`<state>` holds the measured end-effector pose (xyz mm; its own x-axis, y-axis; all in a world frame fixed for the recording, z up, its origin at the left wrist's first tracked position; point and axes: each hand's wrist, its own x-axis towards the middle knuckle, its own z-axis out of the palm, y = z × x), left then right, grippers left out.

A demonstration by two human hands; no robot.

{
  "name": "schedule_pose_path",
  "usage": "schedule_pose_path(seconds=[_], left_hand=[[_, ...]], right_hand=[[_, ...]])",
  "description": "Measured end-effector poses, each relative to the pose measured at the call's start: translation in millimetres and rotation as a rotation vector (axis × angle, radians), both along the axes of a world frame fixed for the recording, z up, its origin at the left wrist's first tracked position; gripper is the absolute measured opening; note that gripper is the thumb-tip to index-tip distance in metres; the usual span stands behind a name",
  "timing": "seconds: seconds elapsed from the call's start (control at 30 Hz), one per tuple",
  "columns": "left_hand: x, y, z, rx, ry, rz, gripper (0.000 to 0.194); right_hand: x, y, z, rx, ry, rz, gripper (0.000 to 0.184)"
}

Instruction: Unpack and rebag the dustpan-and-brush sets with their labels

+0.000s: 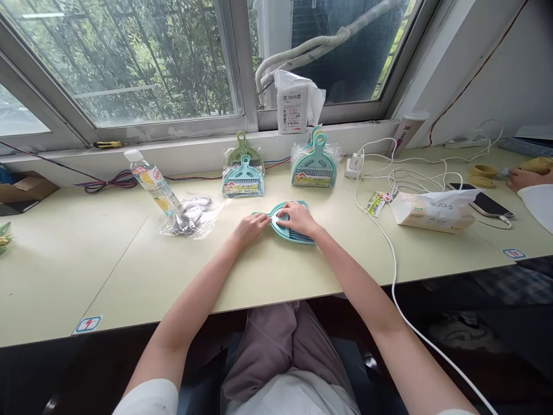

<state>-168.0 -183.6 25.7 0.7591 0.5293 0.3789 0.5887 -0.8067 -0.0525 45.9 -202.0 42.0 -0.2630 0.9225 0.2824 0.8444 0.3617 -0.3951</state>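
A: Where are the hands placed?

B: Both are laid on a teal dustpan-and-brush set [280, 229], flat on the bench [173, 276] near its front edge. The handle end is partly covered by the left hand [252, 229], its fingers drawn together; whether they are closed around it cannot be told. The right hand [299, 218] is curved over the pan end, thumb and forefinger apart; whether anything is pinched cannot be told either.

A: How is it best handled?

B: The handle should probably be steadied by the left hand, with right-hand pressure kept on rigid plastic, so that the bristles [301, 237] are not splayed.

A: And around it?

B: 2 wrapped sets [244, 173] are stood behind, with a wrapped stack [317, 164] to their right. A bottle [152, 180] and a clear bag [194, 218] are seen leftward. The white cable [394, 262], draped over the edge at right, is best kept off the right arm.
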Motion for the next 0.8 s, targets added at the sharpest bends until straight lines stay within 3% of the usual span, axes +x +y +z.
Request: schedule_pose_path(seconds=[0.07, 0.13, 0.2, 0.27, 0.37, 0.43, 0.5, 0.53, 0.67, 0.73, 0.8], left_hand=[[0, -1, 3.7, -0.007, -0.172, 0.027, 0.033], [3, -5, 10.6, -0.015, -0.476, 0.13, 0.034], [9, -10, 18.1, -0.135, -0.819, 0.218, 0.047], [17, -16, 22.9, -0.494, -1.036, 0.201, 0.059], [30, -23, 21.7, -1.108, -1.019, 0.106, 0.064], [33, -24, 17.1, -1.27, -1.011, 0.128, 0.066], [31, -20, 12.2, -1.291, -1.089, 0.203, 0.068], [28, -16, 10.3, -1.288, -1.134, 0.243, 0.069], [10, 3, 6.3, -1.236, -1.252, 0.305, 0.06], [4, 10, 5.6, -1.226, -1.294, 0.328, 0.059], [2, 14, 5.3, -1.238, -1.314, 0.318, 0.062]], right_hand=[[-3, -1, 2.9, 0.034, 0.032, -0.023, 0.016], [-6, -3, 6.1, 0.052, 0.123, -0.095, 0.015], [-10, -5, 7.9, 0.062, 0.221, -0.205, 0.017], [-15, -7, 7.6, 0.076, 0.29, -0.305, 0.019], [-21, -7, 5.9, 0.075, 0.33, -0.304, 0.019], [-17, -3, 7.2, 0.013, 0.347, -0.208, 0.016], [-1, 4, 11.5, -0.036, 0.387, -0.191, 0.017], [13, 7, 14.1, -0.01, 0.412, -0.272, 0.019], [93, 12, 14.8, 0.339, 0.324, -0.9, 0.027], [136, 8, 5.0, 0.321, 0.311, -1.167, 0.034], [170, 4, -8.8, 0.185, 0.31, -1.317, 0.036]])
